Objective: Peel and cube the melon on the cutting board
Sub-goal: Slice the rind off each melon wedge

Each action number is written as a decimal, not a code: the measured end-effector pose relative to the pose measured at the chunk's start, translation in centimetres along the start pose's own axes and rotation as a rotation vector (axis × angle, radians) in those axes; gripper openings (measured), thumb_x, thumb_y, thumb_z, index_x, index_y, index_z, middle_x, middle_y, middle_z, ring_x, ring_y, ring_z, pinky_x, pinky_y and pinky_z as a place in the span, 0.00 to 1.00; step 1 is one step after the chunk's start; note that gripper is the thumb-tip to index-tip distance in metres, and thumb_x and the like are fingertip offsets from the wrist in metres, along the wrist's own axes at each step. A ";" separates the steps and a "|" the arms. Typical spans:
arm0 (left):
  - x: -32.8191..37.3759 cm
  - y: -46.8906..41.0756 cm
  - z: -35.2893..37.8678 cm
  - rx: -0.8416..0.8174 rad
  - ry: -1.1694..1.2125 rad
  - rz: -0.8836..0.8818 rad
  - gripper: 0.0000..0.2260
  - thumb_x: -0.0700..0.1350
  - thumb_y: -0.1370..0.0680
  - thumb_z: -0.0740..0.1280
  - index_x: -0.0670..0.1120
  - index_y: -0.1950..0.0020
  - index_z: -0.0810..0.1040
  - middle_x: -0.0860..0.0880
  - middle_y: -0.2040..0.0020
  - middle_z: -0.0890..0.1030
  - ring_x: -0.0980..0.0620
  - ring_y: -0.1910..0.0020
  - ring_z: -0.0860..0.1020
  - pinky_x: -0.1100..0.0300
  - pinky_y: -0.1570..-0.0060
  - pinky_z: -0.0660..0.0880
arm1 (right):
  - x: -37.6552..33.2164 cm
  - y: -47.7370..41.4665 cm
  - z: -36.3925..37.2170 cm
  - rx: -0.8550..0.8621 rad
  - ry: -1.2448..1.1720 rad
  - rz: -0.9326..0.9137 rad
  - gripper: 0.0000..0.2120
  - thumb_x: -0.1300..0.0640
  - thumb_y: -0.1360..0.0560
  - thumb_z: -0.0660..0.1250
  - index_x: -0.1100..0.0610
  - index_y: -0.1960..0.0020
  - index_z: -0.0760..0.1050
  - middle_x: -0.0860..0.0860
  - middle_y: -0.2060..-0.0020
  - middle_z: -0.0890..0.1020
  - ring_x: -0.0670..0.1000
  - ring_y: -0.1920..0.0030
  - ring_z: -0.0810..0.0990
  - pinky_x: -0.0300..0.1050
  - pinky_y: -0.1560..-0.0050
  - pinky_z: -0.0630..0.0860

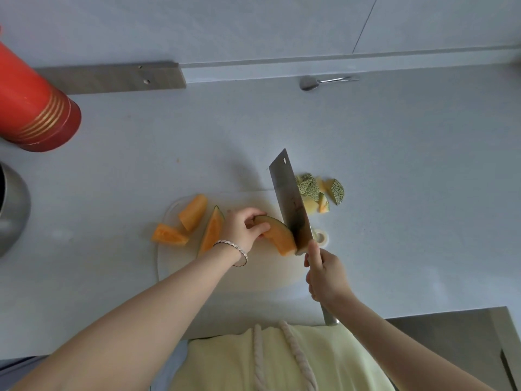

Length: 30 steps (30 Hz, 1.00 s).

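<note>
A white cutting board (239,273) lies on the pale counter. My left hand (242,228) pins an orange melon wedge (279,235) with green rind on the board. My right hand (325,273) grips the handle of a cleaver (290,198), whose blade stands against the wedge's right end. Three more melon pieces rest at the board's left: a peeled chunk (194,211), a small piece (169,235) and a wedge with rind (212,231). Cut rind scraps (320,191) are piled on the counter just beyond the blade.
A red cylindrical container (31,103) stands at the far left, with a metal pot (12,210) below it. A spoon (324,81) lies near the back wall. A metal strip (112,77) runs along the back. A steel surface (451,334) sits at the lower right.
</note>
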<state>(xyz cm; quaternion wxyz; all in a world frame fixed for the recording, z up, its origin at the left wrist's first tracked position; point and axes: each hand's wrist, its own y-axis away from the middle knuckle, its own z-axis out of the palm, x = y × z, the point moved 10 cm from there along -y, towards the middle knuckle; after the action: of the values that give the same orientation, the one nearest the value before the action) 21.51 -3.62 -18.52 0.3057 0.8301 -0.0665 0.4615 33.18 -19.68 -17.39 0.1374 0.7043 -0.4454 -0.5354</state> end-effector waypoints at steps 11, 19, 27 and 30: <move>-0.3 0.1 -0.9 0.053 0.045 -0.040 0.14 0.34 0.26 0.67 0.42 0.42 0.77 0.47 0.49 0.75 0.53 0.62 0.76 0.73 0.60 0.73 | -4.0 -1.2 -6.0 0.050 -0.128 -0.089 0.23 0.43 0.21 0.54 0.58 0.66 0.67 0.49 0.79 0.65 0.46 0.82 0.62 0.36 0.77 0.60; 1.0 1.0 1.2 -0.083 -0.318 0.089 0.34 0.42 0.38 0.79 0.47 0.34 0.71 0.45 0.37 0.67 0.49 0.37 0.69 0.65 0.40 0.67 | -2.3 1.9 -5.8 -0.001 0.003 -0.071 0.23 0.41 0.23 0.54 0.58 0.66 0.67 0.46 0.81 0.64 0.46 0.82 0.60 0.36 0.79 0.60; 2.8 0.5 0.9 -0.003 -0.395 0.133 0.24 0.45 0.32 0.75 0.45 0.38 0.75 0.44 0.42 0.78 0.46 0.41 0.74 0.61 0.43 0.66 | -1.6 2.7 -5.3 -0.008 0.006 -0.084 0.22 0.41 0.23 0.54 0.58 0.66 0.66 0.44 0.82 0.63 0.44 0.81 0.59 0.36 0.79 0.59; 3.0 0.3 1.0 -0.014 -0.427 0.135 0.23 0.47 0.31 0.74 0.46 0.38 0.75 0.45 0.42 0.78 0.46 0.40 0.74 0.63 0.44 0.63 | -2.3 3.0 -5.8 0.025 0.067 -0.131 0.24 0.40 0.24 0.53 0.60 0.65 0.67 0.48 0.78 0.66 0.48 0.77 0.61 0.40 0.74 0.60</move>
<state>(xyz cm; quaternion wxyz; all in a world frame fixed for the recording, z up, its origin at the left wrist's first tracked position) 23.85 -3.93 -16.35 0.2586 0.9006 -0.1884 0.2943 36.73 -21.27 -11.65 0.1083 0.7509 -0.4002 -0.5140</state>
